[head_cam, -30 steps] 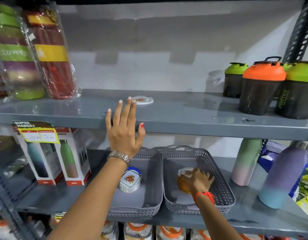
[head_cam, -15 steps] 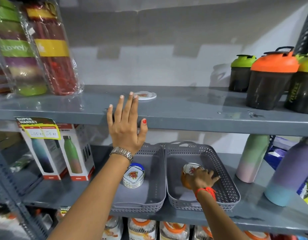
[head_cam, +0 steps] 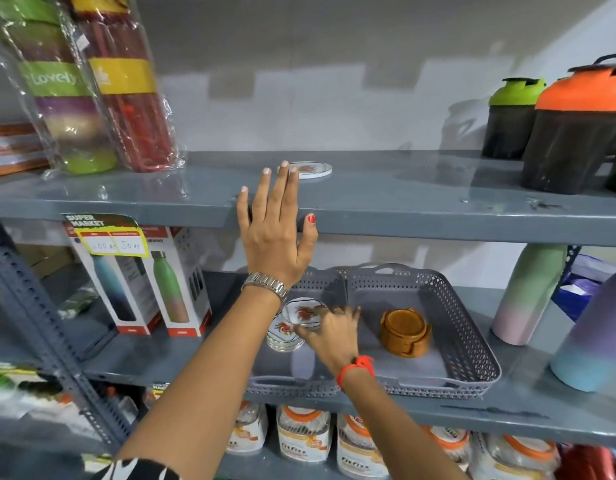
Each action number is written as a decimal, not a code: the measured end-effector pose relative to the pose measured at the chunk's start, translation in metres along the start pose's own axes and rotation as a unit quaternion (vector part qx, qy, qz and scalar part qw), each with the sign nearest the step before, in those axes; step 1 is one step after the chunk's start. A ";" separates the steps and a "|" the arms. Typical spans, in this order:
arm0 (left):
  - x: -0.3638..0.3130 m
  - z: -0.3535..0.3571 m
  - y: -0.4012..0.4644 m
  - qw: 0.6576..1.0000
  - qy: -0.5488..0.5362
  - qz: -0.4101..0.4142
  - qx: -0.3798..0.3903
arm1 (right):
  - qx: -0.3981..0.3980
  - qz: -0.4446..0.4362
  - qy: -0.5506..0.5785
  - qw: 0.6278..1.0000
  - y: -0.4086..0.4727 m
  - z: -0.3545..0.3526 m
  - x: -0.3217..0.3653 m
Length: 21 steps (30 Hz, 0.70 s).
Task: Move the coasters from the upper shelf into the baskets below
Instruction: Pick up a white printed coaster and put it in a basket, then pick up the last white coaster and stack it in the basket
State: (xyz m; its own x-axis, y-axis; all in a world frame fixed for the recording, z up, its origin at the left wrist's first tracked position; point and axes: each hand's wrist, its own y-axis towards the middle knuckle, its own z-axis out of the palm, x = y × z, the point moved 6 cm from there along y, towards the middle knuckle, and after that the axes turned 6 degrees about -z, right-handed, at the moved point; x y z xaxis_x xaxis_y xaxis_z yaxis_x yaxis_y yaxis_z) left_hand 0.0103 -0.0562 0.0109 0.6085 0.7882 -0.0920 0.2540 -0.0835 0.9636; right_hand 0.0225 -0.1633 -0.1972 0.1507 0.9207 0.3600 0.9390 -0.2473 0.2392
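Observation:
One round white coaster (head_cam: 311, 168) with a red flower print lies on the upper grey shelf (head_cam: 403, 202). My left hand (head_cam: 275, 233) is flat and open against that shelf's front edge, fingertips just short of the coaster. Below, two grey perforated baskets stand side by side. My right hand (head_cam: 331, 332) holds a white flowered coaster (head_cam: 301, 313) over the stack of coasters (head_cam: 282, 336) in the left basket (head_cam: 286, 384). A brown round coaster holder (head_cam: 405, 332) sits in the right basket (head_cam: 469, 341).
Wrapped stacks of coloured containers (head_cam: 92, 81) stand at the upper left, shaker bottles (head_cam: 573, 126) at the upper right. Boxed bottles (head_cam: 144, 282) are left of the baskets, pastel bottles (head_cam: 528, 292) right of them. Jars (head_cam: 306, 434) fill the shelf underneath.
My right hand has moved left from the right basket to the left one, carrying a white coaster and leaving the brown holder uncovered. My left hand stays on the upper shelf.

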 end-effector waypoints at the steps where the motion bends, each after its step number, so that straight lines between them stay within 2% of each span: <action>1: 0.000 0.000 0.000 1.000 0.001 0.000 0.001 | 0.009 -0.005 0.002 1.000 0.000 0.008 0.009; 6: 0.000 0.001 0.000 1.000 0.001 -0.002 0.004 | 0.053 -0.016 0.013 0.998 0.002 0.041 0.031; 17: 0.001 0.004 -0.001 1.000 -0.005 0.003 -0.015 | 0.100 -0.006 -0.100 0.990 0.031 0.075 0.016; 21: 0.001 0.004 -0.001 1.000 -0.009 0.001 -0.016 | 0.159 -0.027 -0.051 0.986 0.044 0.085 0.016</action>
State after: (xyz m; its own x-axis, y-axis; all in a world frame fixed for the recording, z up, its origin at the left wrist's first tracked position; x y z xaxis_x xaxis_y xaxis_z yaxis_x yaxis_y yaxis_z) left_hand 0.0136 -0.0576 0.0090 0.6234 0.7763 -0.0936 0.2280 -0.0660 0.9714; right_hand 0.0921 -0.1336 -0.2579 0.1127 0.9595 0.2582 0.9935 -0.1047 -0.0448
